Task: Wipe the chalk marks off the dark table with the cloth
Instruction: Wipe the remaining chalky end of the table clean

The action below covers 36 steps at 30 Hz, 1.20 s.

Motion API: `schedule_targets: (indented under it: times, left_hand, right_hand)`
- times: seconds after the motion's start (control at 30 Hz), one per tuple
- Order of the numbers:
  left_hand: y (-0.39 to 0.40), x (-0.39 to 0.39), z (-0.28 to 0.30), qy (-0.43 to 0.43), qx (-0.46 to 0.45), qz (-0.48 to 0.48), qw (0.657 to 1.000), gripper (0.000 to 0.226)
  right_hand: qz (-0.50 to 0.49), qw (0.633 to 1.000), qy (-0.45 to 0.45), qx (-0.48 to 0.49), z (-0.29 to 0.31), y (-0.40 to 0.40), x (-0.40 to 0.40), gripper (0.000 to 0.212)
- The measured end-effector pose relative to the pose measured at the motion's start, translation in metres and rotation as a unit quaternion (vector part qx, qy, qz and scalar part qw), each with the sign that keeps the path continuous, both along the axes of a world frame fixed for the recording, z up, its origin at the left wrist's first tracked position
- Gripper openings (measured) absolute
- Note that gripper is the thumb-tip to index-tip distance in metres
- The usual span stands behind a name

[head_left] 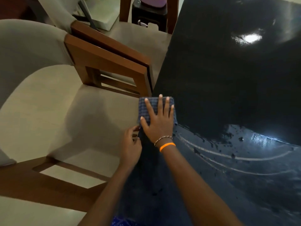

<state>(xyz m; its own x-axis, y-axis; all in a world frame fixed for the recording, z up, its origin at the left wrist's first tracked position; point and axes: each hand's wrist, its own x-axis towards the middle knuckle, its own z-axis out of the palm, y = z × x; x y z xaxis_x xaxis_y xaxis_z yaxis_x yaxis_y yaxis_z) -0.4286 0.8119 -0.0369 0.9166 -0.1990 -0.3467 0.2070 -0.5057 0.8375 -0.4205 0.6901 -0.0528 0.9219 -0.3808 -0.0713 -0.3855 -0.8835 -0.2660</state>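
At table edge, cloth, chairs beside

A dining corner in a home.

Cushioned chairs with brown wooden frames are drawn up along a glossy dark table, pale floor tiles run underneath, and ceiling lights gleam off the tabletop. A small dark stool with a purple seat stands further back.

Glossy dark table, woven checked cloth, polished wooden chairs.
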Motion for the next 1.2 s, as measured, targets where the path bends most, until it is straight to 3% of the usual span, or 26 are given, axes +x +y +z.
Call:
schedule_targets:
  times: [0.13,0.3,0.47,0.57,0.73,0.87,0.97,1.1,1.2]
  left_hand:
    - [-0.008,-0.018,0.008,-0.015,0.051,0.031,0.998,0.041]
    - [-0.025,-0.035,0.014,-0.147,0.145,-0.070,0.976,0.045]
    - [-0.054,-0.051,0.014,-0.209,0.119,-0.186,0.953,0.045]
    - [-0.071,-0.057,0.014,-0.211,0.079,-0.223,0.948,0.046]
    - [-0.090,-0.067,0.012,-0.222,0.058,-0.266,0.936,0.050]
    - [-0.090,-0.070,0.012,-0.196,0.056,-0.247,0.947,0.052]
    - [-0.093,-0.072,0.015,-0.179,0.057,-0.216,0.958,0.057]
    - [-0.103,-0.080,0.019,-0.184,0.062,-0.178,0.965,0.059]
    - [-0.116,-0.093,0.022,-0.202,0.073,-0.162,0.963,0.049]
  right_hand:
    - [0.050,0.999,-0.009,0.005,-0.003,-0.002,-0.013,0.069]
    - [0.055,0.998,-0.006,-0.035,-0.003,-0.046,-0.029,0.066]
    - [-0.057,0.994,0.026,-0.085,0.000,-0.125,-0.090,0.061]
    - [-0.137,0.988,0.040,-0.066,0.006,-0.174,-0.134,0.058]
    - [-0.326,0.944,0.044,-0.035,0.007,-0.236,-0.198,0.061]
    - [-0.407,0.912,0.042,-0.019,0.003,-0.225,-0.179,0.062]
    - [-0.365,0.931,0.028,-0.004,0.003,-0.192,-0.141,0.068]
    - [-0.181,0.983,0.012,0.008,0.000,-0.135,-0.096,0.071]
    - [-0.073,0.997,0.009,0.020,-0.001,-0.128,-0.098,0.068]
